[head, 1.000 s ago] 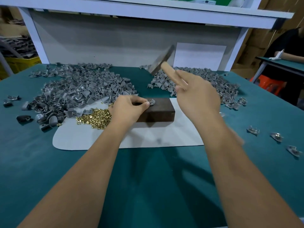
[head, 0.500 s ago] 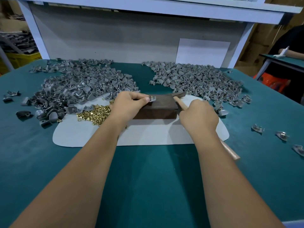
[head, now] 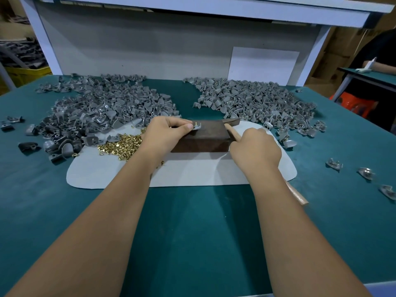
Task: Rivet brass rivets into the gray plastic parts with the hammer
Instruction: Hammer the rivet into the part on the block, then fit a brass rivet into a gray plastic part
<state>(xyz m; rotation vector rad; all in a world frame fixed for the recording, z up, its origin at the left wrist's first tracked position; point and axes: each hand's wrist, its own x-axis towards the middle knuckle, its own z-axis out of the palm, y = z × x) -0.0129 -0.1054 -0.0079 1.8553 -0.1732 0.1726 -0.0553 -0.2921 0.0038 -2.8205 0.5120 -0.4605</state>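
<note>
Head view, and we start at our left hand [head: 166,133], whose thumb and fingers pinch one gray plastic part [head: 197,126] flat on the top of the dark block [head: 205,137], near its far left corner. A brass rivet [head: 196,123] stands up from that part, shank pointing upward. Our right hand [head: 256,150] is clenched round the wooden handle of the hammer [head: 232,131]; the handle runs from the near right, past our wrist, up to the head, which lies low at the block's far right corner. So the rivet sits to the left of the hammer head, across the block's top, and the right hand is the one that must carry the blow over. We judge the strike needs a lift and a short swing leftward, clear of the pinching fingertips. Loose brass rivets [head: 122,145] lie heaped on the pale mat [head: 192,172], and gray parts are piled left [head: 102,108] and right [head: 257,99] on the green worktop [head: 192,232].
</note>
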